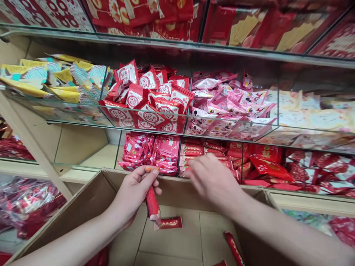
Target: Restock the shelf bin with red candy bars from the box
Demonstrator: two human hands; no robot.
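Note:
My left hand is closed around a red, slim wrapped snack packet, which hangs tilted down over a cardboard box. My right hand reaches over the far edge of that box, in front of a shelf compartment of red and pink stick-shaped packets. Motion smears its fingers, and whether they grasp a packet is hidden. Inside the box, one red packet lies on the bottom beneath my left hand, and another red packet lies near the right wall.
Above are glass-fronted shelves with yellow-and-blue packets, red-and-white packets, pink packets and pale packets. Pink packets and red bags flank the compartment at my right hand. A wooden post stands left.

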